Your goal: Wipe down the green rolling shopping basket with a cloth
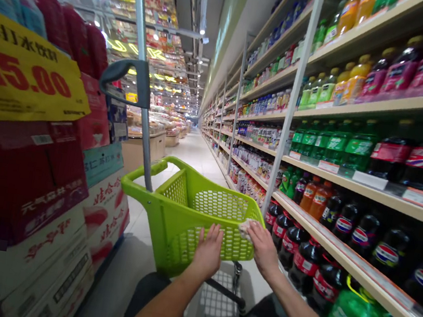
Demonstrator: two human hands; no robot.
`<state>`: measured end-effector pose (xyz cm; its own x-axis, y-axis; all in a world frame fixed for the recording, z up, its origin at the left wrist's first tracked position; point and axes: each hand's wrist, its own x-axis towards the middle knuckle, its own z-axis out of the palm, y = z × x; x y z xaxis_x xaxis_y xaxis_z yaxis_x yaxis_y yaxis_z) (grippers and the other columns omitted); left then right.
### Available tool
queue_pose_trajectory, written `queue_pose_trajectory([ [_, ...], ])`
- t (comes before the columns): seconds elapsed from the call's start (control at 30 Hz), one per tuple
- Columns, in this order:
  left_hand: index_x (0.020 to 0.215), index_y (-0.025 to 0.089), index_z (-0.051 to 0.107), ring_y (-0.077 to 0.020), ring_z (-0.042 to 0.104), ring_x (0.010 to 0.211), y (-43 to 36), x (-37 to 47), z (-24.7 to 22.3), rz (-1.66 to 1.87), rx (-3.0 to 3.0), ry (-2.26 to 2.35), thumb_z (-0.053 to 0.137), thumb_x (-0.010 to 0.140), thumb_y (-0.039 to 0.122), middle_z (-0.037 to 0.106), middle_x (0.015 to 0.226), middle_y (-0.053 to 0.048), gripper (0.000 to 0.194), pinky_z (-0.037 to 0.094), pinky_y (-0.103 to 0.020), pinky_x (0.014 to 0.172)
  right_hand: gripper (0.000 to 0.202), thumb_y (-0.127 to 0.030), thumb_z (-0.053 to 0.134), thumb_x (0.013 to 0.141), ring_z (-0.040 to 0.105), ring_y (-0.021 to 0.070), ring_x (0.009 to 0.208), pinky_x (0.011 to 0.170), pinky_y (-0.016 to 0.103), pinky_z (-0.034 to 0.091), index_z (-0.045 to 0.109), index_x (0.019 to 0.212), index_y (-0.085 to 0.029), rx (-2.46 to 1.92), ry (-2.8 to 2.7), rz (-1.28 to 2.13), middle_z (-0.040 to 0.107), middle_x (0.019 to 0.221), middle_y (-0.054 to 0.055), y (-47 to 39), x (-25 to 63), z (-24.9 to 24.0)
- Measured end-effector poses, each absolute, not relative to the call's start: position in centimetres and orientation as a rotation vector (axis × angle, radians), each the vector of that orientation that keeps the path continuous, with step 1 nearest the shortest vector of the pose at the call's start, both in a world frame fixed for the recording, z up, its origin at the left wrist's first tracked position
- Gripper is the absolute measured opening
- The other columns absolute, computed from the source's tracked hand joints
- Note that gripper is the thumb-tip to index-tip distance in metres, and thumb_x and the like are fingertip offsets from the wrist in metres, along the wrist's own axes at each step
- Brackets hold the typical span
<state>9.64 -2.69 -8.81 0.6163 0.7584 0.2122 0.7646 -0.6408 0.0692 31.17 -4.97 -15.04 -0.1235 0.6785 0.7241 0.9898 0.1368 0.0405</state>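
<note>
A green plastic shopping cart basket [187, 218] with slotted walls stands in front of me. My left hand [208, 250] lies against its near side wall, fingers stretched out, with nothing seen in it. At the right end of the rim, my right hand [264, 247] presses a crumpled whitish wipe [245, 228] onto the edge, the fingers closed over it. Part of the wipe is hidden under those fingers. A grey metal pole [145, 139] rises from the left end of the basket and carries a dark grey handle [143, 84]. The inside of the basket shows only partly.
Shelves of drink bottles [361, 145] line the right side close to my right arm. Stacked drink cartons [46, 240] and a yellow price sign [27, 72] stand at the left. A pale tiled aisle [194, 151] runs ahead. Below the basket is the cart's lower frame [226, 292].
</note>
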Motion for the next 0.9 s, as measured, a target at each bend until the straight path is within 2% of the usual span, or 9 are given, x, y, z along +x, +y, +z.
queue_pose_trajectory([
  [0.17, 0.133, 0.008, 0.028, -0.0232, 0.01, 0.134, -2.9, 9.7, -8.6, -0.379, -2.852, -1.309, 0.036, 0.073, 0.021, 0.021, 0.145, -0.012, 0.062, 0.006, -0.048, 0.108, 0.054, 0.003, 0.031, 0.073, 0.047, 0.0206, 0.115, 0.092, 0.043, 0.039, 0.06, 0.11, -0.024, -1.681, -2.059, -0.585, 0.058, 0.118, 0.004, -6.1, 32.2, -17.9],
  [0.4, 0.132, 0.009, 0.03, -0.0235, 0.012, 0.134, -2.5, 9.1, -8.5, -0.418, -2.816, -1.378, 0.039, 0.069, 0.018, 0.021, 0.144, -0.012, 0.064, 0.007, -0.049, 0.108, 0.051, -0.004, 0.032, 0.077, 0.036, 0.0205, 0.124, 0.097, 0.044, 0.035, 0.052, 0.12, -0.021, -1.522, -1.798, -0.74, 0.048, 0.129, 0.006, -5.3, 33.9, -14.6],
  [0.57, 0.132, 0.009, 0.031, -0.0233, 0.012, 0.134, -2.9, 9.1, -9.0, -0.433, -2.844, -1.354, 0.038, 0.07, 0.019, 0.023, 0.144, -0.012, 0.062, 0.007, -0.048, 0.108, 0.052, -0.001, 0.029, 0.072, 0.055, 0.0218, 0.106, 0.084, 0.04, 0.046, 0.063, 0.104, -0.023, -1.688, -1.872, -0.655, 0.063, 0.11, 0.005, -6.3, 34.2, -19.4],
  [0.63, 0.132, 0.01, 0.032, -0.023, 0.011, 0.134, -2.8, 9.1, -9.0, -0.43, -2.851, -1.34, 0.037, 0.071, 0.019, 0.022, 0.144, -0.011, 0.062, 0.007, -0.048, 0.109, 0.051, -0.002, 0.029, 0.072, 0.055, 0.0215, 0.106, 0.084, 0.04, 0.046, 0.063, 0.104, -0.023, -1.677, -1.85, -0.646, 0.062, 0.111, 0.005, -6.6, 34.3, -20.1],
  [0.8, 0.132, 0.012, 0.032, -0.0202, 0.011, 0.134, -0.8, 7.0, -7.1, -0.511, -2.704, -1.37, 0.037, 0.071, 0.017, 0.021, 0.145, -0.009, 0.061, 0.006, -0.047, 0.109, 0.049, -0.008, 0.032, 0.074, 0.039, 0.0231, 0.122, 0.099, 0.045, 0.033, 0.054, 0.117, -0.016, -1.57, -1.598, -0.671, 0.048, 0.128, 0.009, -5.3, 35.7, -14.7],
  [0.9, 0.133, 0.012, 0.03, -0.0231, 0.012, 0.134, 1.3, 4.5, -5.5, -0.444, -2.508, -1.546, 0.04, 0.068, 0.013, 0.02, 0.145, -0.01, 0.066, 0.003, -0.052, 0.107, 0.051, -0.006, 0.032, 0.069, 0.047, 0.0227, 0.114, 0.096, 0.043, 0.037, 0.059, 0.111, -0.017, -1.619, -1.499, -0.579, 0.056, 0.118, 0.008, -3.1, 35.6, -12.9],
])
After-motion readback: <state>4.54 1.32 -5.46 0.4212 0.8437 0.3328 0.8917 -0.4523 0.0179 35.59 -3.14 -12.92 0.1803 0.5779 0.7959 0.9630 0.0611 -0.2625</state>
